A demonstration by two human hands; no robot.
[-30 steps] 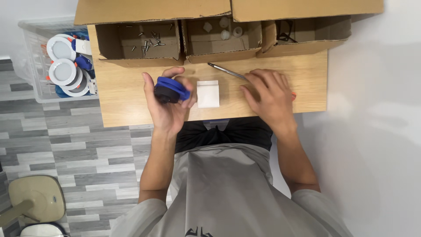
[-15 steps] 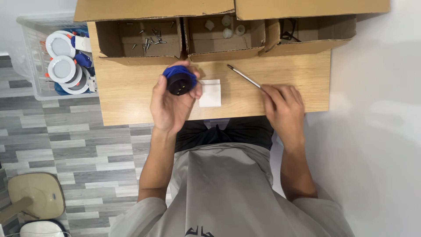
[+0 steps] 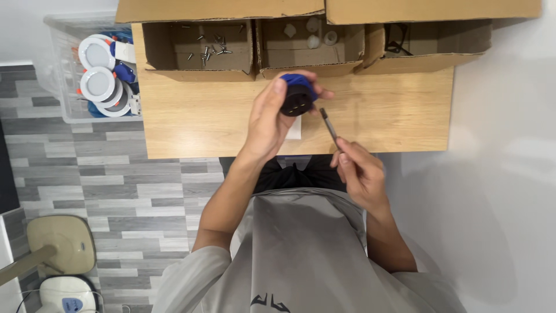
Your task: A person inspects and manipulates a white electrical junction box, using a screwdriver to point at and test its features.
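**Blue-and-black part held up, tool tip pointing at it**

The left hand [image 3: 272, 124], in the middle of the frame, is curled around a small round part [image 3: 297, 95], blue on its upper rim and black on the face turned toward the camera. Fingers and thumb wrap its sides, so the part sits lifted above the wooden table [image 3: 191, 124] rather than resting on it. A small white piece [image 3: 294, 130] lies on the table, partly hidden under that hand.

The right hand [image 3: 360, 174], lower and to the right of centre, pinches the near end of a thin metal tool [image 3: 328, 124] between narrowed fingertips. The tool's long axis runs diagonally, from the fingers up and to the left, and its free tip ends just beside the lower right edge of the round part, apart from it by a small gap. The part therefore lies up and left of the right fingers, along the line of the tool.

Across the top of the frame stand three open cardboard boxes: the left box [image 3: 197, 72] holds loose screws, the middle box [image 3: 310, 66] small white pieces, the right box [image 3: 425, 58] something dark. At upper left a clear bin [image 3: 63, 87] holds round white fittings.
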